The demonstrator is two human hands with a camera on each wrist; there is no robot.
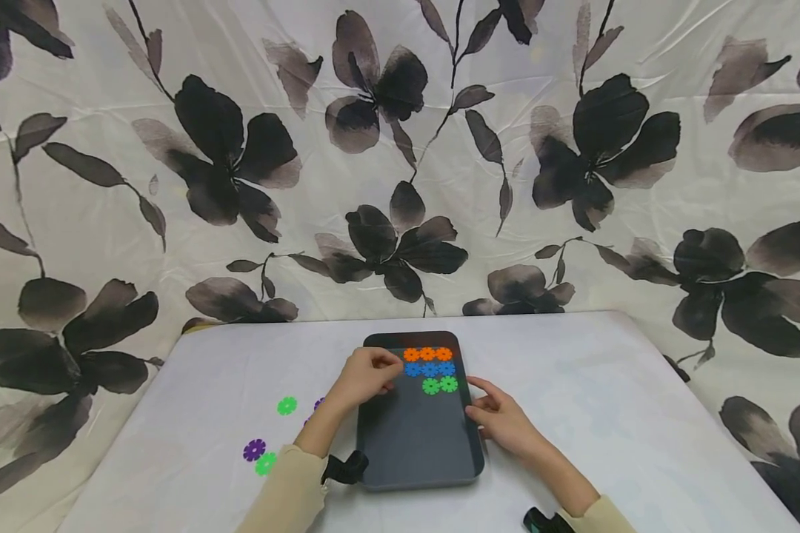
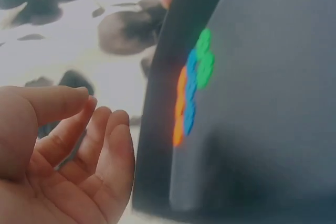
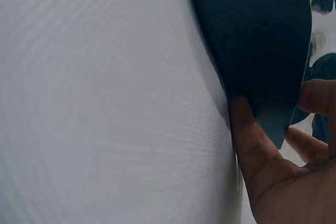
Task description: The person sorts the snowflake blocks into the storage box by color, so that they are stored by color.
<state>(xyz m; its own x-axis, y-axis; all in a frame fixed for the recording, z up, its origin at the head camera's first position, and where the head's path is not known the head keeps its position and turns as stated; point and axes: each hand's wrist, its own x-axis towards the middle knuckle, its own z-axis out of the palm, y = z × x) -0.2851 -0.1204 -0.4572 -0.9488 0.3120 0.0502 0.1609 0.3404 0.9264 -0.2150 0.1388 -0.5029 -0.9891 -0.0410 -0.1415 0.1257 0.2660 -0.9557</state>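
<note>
A dark grey tray [image 1: 420, 444] lies on the white-covered table. Inside its far end are rows of small notched plastic discs: orange discs [image 1: 427, 354], blue discs [image 1: 430, 369] and two green discs [image 1: 439, 385]. Over the tray's far left rim is my left hand [image 1: 368, 374], fingers loosely bent. In the left wrist view the thumb and index fingertips [image 2: 86, 95] come close together, with no disc visible between them. My right hand [image 1: 503, 422] holds the tray's right edge; in the right wrist view its fingers [image 3: 252, 140] lie against the outer wall and at the rim.
Left of the tray, loose discs lie on the table [image 1: 193, 422]: a green disc [image 1: 287, 406], a purple disc [image 1: 255, 450] and another green one [image 1: 265, 464]. More purple shows partly behind the left forearm. A floral cloth [image 1: 373, 170] hangs behind the table.
</note>
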